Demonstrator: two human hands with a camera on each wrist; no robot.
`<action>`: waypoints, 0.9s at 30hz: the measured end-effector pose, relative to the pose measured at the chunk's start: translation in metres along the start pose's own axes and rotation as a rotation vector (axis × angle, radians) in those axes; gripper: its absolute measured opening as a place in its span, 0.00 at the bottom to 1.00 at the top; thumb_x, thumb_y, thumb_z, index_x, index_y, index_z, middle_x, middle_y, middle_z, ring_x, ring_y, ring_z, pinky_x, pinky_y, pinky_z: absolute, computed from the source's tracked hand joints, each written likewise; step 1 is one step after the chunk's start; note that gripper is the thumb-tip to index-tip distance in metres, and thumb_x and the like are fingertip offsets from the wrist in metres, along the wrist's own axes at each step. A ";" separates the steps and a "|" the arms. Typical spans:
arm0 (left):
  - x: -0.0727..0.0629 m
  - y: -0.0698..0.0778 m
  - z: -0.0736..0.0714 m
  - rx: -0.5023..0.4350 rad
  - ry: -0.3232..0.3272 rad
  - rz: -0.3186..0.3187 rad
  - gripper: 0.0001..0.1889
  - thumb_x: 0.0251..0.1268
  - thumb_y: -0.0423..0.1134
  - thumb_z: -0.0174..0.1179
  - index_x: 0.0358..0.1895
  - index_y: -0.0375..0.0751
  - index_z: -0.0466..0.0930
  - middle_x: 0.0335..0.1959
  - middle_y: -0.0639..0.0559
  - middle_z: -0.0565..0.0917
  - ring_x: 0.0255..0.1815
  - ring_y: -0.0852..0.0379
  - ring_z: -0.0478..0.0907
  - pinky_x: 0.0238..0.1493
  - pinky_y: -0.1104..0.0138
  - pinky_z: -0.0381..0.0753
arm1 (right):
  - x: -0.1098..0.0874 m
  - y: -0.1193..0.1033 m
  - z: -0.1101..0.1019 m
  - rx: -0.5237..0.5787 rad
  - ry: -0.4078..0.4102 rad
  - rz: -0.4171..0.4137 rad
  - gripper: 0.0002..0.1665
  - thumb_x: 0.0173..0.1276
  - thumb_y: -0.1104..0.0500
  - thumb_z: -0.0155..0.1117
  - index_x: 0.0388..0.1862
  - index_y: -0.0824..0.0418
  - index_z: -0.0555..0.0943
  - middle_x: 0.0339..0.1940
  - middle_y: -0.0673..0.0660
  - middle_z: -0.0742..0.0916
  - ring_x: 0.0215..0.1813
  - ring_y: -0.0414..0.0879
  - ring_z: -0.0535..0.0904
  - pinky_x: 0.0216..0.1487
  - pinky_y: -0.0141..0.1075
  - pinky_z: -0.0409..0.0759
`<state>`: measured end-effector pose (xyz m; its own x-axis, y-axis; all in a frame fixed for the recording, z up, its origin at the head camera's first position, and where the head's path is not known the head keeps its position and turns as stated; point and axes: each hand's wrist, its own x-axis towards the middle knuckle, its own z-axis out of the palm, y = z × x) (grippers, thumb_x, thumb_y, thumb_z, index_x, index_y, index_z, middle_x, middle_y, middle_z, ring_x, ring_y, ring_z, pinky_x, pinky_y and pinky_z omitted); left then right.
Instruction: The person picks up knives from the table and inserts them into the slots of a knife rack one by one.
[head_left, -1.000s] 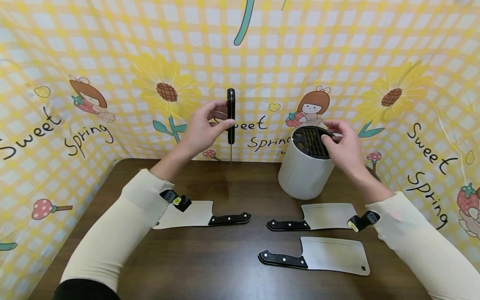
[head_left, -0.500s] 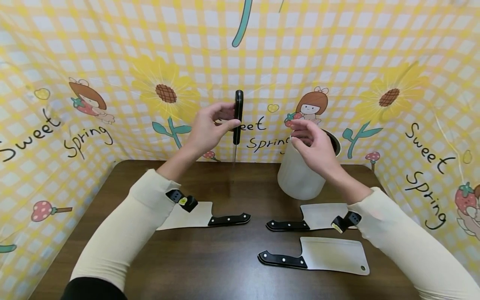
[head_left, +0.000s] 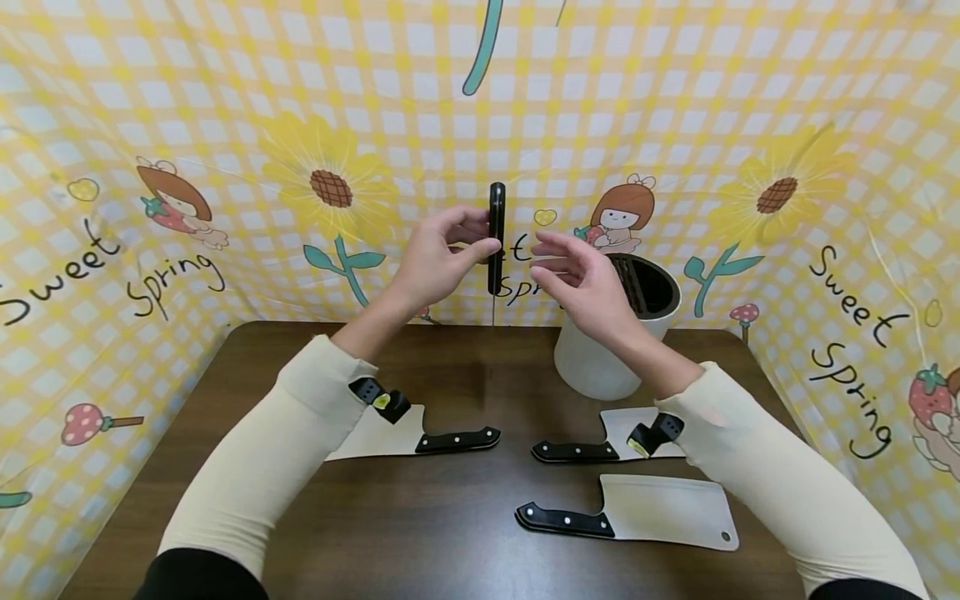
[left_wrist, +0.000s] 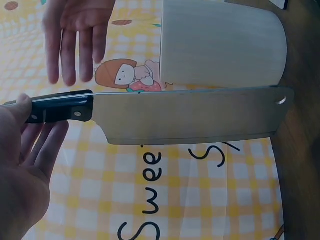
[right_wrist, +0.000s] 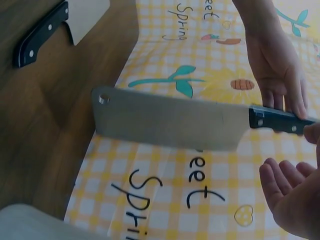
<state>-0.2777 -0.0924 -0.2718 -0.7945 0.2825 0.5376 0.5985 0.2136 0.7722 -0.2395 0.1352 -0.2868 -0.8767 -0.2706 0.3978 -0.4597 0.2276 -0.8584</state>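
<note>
The left hand point(head_left: 442, 254) pinches a cleaver point(left_wrist: 190, 117) by its black handle point(head_left: 497, 204); the right hand point(head_left: 583, 285), fingers relaxed, is near.

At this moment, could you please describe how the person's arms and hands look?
The left sleeve and right sleeve are cream, with black fabric toward the elbow. Each carries a small black device with a yellow mark near the cuff. The left hand and right hand wear no gloves.

Right fingers point(head_left: 567, 247) block the gap between raised cleaver point(head_left: 498, 223) and holder point(head_left: 592, 358).
</note>
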 end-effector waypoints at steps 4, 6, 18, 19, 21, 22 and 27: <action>0.002 0.003 0.005 -0.026 -0.013 0.000 0.17 0.67 0.31 0.68 0.57 0.31 0.81 0.46 0.40 0.87 0.46 0.51 0.86 0.45 0.64 0.83 | 0.003 -0.001 0.008 0.023 0.019 0.002 0.28 0.74 0.64 0.66 0.70 0.67 0.73 0.61 0.62 0.83 0.60 0.52 0.81 0.60 0.44 0.80; 0.002 0.003 0.006 -0.040 -0.018 0.007 0.17 0.67 0.31 0.69 0.57 0.31 0.81 0.47 0.41 0.87 0.47 0.52 0.85 0.46 0.64 0.83 | 0.004 -0.001 0.011 0.028 0.027 -0.003 0.27 0.73 0.65 0.66 0.68 0.69 0.73 0.61 0.63 0.83 0.60 0.52 0.81 0.60 0.46 0.80; 0.004 0.007 0.013 -0.088 -0.034 0.014 0.15 0.67 0.31 0.68 0.55 0.31 0.81 0.48 0.42 0.86 0.48 0.54 0.84 0.45 0.62 0.86 | 0.007 0.004 0.022 0.040 0.055 -0.027 0.23 0.71 0.65 0.68 0.63 0.67 0.77 0.51 0.63 0.86 0.55 0.49 0.82 0.58 0.49 0.81; 0.004 0.007 0.014 -0.089 -0.034 0.015 0.15 0.67 0.31 0.68 0.55 0.32 0.81 0.48 0.42 0.86 0.48 0.54 0.84 0.45 0.62 0.86 | 0.007 0.005 0.022 0.036 0.055 -0.028 0.23 0.71 0.65 0.68 0.63 0.67 0.78 0.51 0.63 0.86 0.54 0.49 0.83 0.57 0.49 0.82; 0.005 0.007 0.016 -0.090 -0.035 0.023 0.16 0.66 0.30 0.68 0.55 0.31 0.81 0.49 0.42 0.86 0.47 0.53 0.84 0.46 0.61 0.86 | 0.007 0.006 0.023 0.022 0.059 -0.023 0.22 0.71 0.65 0.69 0.62 0.67 0.78 0.50 0.63 0.86 0.53 0.49 0.83 0.57 0.48 0.82; 0.005 0.006 0.017 -0.086 -0.037 0.031 0.16 0.66 0.30 0.69 0.55 0.31 0.82 0.48 0.42 0.86 0.47 0.53 0.84 0.47 0.61 0.85 | 0.006 0.006 0.024 0.014 0.059 -0.017 0.22 0.71 0.65 0.69 0.62 0.67 0.79 0.50 0.63 0.86 0.53 0.49 0.83 0.57 0.47 0.82; 0.005 0.007 0.020 -0.064 -0.043 0.061 0.16 0.65 0.30 0.70 0.54 0.31 0.83 0.47 0.42 0.86 0.44 0.52 0.84 0.50 0.57 0.83 | 0.004 0.005 0.026 -0.023 0.072 0.018 0.20 0.71 0.64 0.69 0.60 0.66 0.80 0.48 0.62 0.87 0.51 0.49 0.83 0.55 0.42 0.83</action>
<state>-0.2756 -0.0711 -0.2709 -0.7507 0.3334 0.5703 0.6366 0.1345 0.7593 -0.2419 0.1113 -0.2980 -0.8926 -0.1981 0.4050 -0.4458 0.2539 -0.8584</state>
